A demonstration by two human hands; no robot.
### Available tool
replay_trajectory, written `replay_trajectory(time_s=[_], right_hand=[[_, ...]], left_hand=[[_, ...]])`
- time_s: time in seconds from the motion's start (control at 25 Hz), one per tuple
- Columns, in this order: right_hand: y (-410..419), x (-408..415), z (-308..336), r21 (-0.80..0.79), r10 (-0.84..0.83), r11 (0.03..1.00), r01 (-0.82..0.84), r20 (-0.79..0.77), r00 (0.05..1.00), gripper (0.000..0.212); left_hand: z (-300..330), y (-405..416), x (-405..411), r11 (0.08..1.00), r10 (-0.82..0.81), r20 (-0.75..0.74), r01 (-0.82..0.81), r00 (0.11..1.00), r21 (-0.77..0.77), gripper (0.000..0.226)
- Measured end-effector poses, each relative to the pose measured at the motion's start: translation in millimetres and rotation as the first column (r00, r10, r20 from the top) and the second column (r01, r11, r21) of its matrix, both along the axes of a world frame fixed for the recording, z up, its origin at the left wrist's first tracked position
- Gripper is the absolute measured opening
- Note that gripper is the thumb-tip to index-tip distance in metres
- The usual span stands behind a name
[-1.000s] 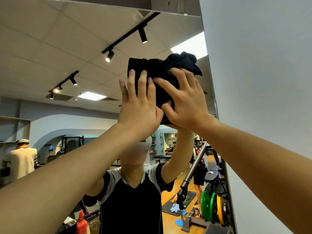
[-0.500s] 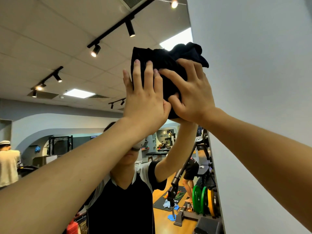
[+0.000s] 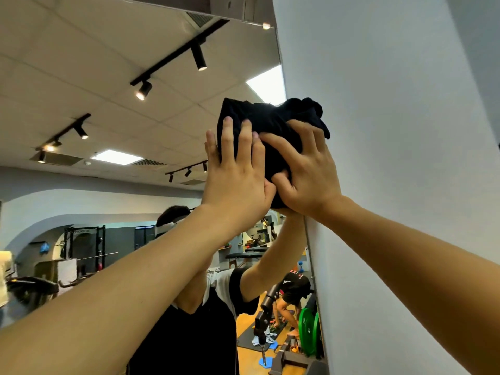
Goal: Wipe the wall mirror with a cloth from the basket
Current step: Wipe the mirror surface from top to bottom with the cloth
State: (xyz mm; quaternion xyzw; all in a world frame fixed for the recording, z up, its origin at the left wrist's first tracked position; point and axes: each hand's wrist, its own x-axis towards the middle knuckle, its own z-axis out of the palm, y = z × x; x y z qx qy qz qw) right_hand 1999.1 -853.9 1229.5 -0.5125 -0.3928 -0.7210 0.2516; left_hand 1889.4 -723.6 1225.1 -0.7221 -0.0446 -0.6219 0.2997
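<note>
No writing shows clearly enough for me to read; I have a soft, bunched black cloth [image 3: 266, 125] pressed high against the smooth, frameless wall mirror [image 3: 108, 63], close to its right edge where the matte pale grey wall [image 3: 392, 131] begins. My left hand [image 3: 235, 180] lies flat on the cloth with fingers straight and together, while my right hand [image 3: 308, 174] has spread fingers over its crumpled folds and the thumb dug into the fabric. Low on the right, the glass reflects round green weight plates [image 3: 307, 331].
</note>
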Motion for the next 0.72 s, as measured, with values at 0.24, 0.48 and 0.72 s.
replay_trajectory(time_s=[0.24,0.48,0.72], right_hand=[[-2,4,-4,-0.001,0.010,1.000,-0.010,-0.002,1.000,0.061],[0,3,-31,0.006,0.033,0.999,-0.033,-0.013,0.999,0.059],[-1,-1,-104,-0.023,0.081,0.996,-0.081,-0.015,0.997,0.059]], left_hand=[[-7,-6,0,1.000,-0.005,0.005,0.005,1.000,-0.019,0.078],[-36,-10,-2,0.998,-0.004,0.000,0.004,1.000,-0.069,0.076],[-110,-13,-10,0.994,0.009,-0.064,-0.016,0.998,-0.104,0.073]])
